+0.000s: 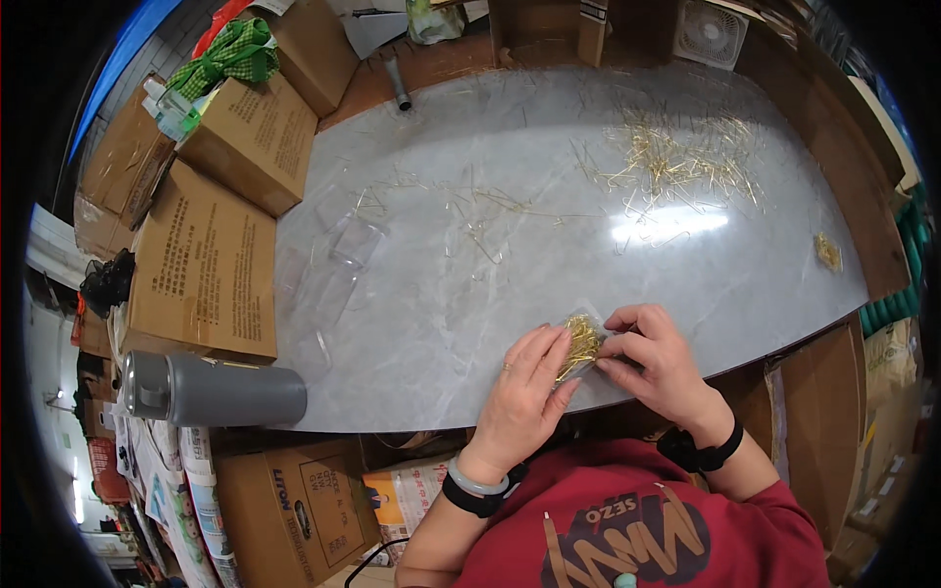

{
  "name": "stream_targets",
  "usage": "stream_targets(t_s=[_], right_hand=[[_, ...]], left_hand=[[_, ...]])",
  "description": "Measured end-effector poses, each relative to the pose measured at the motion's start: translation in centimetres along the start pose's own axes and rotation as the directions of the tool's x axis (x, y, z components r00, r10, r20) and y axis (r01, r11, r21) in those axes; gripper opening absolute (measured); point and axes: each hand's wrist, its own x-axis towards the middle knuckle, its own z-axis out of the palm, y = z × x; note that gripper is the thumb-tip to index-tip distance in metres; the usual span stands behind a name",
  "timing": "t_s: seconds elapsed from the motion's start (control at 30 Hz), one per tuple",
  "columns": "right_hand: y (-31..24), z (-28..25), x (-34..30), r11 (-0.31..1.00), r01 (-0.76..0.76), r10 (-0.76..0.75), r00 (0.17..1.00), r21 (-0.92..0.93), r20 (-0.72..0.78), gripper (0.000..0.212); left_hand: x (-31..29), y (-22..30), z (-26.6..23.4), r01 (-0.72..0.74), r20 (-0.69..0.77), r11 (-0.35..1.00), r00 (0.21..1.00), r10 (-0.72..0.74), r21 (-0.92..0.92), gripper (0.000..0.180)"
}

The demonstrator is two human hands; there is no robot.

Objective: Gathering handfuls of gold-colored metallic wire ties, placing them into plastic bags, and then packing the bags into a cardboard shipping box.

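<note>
Close to the table's near edge, a small clear plastic box is full of thin gold wire pins. My left hand holds it from the left, thumb and fingers closed around its side. On the other side my right hand has its fingers bent and pinched at the box's right edge; whether a pin is also between the fingertips is hidden. A loose pile of gold bent wire pins lies at the far right, and more pins are strewn across the middle.
Several clear plastic boxes lie at the table's left. A grey bottle lies on its side at the near left corner. Cardboard boxes line the left edge. A small gold bundle sits at the right, and a white fan stands behind.
</note>
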Motion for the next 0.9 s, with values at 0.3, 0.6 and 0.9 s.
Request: stream_targets(t_s=[0.3, 0.6, 0.9], right_hand=[[0.2, 0.0, 0.9, 0.971, 0.135, -0.139, 0.990, -0.199, -0.006, 0.022], [-1.5, 2.2, -0.6, 0.956, 0.030, -0.065, 0.992, -0.291, -0.112, 0.060], [-2.8, 4.6, 2.0, 0.967, -0.090, 0.052, 0.985, -0.237, -0.165, 0.055]], left_hand=[[-0.2, 0.5, 0.3, -0.016, 0.072, 0.989, 0.997, 0.006, 0.148, 0.054], [-0.9, -0.5, 1.0, 0.069, -0.042, 0.989, 0.996, -0.075, -0.128, 0.085], [-1.1, -0.8, 0.6, 0.087, -0.065, 0.946, 0.991, -0.113, -0.313, 0.120]])
